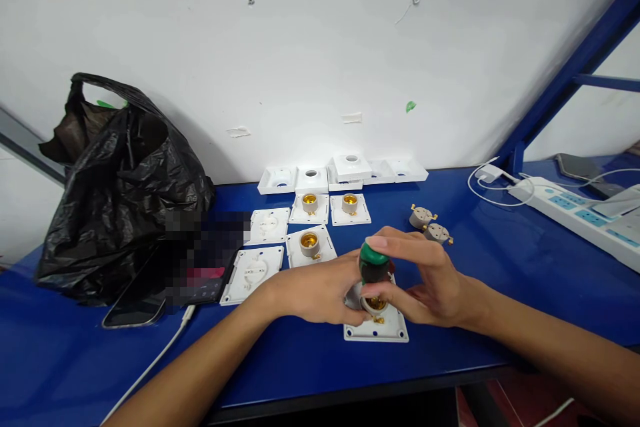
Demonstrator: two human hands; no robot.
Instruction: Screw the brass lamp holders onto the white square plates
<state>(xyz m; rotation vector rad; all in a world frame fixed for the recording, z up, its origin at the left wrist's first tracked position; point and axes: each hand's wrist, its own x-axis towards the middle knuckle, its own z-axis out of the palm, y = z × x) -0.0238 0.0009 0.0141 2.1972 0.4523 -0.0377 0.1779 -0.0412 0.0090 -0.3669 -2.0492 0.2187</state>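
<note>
Fingers (380,243) clamped on green-capped screwdriver handle (374,261) | left hand (320,293) steadying white socket plate (377,328)

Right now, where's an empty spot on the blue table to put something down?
Bare blue table lies between the two loose sockets and the power strip, and along the front edge left of the left hand. It is crowded among the white plates, by the phone and black bag.

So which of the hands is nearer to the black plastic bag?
Left. The left hand lies on the bag's side of the white plate; the right hand is beyond it, farther away.
</note>
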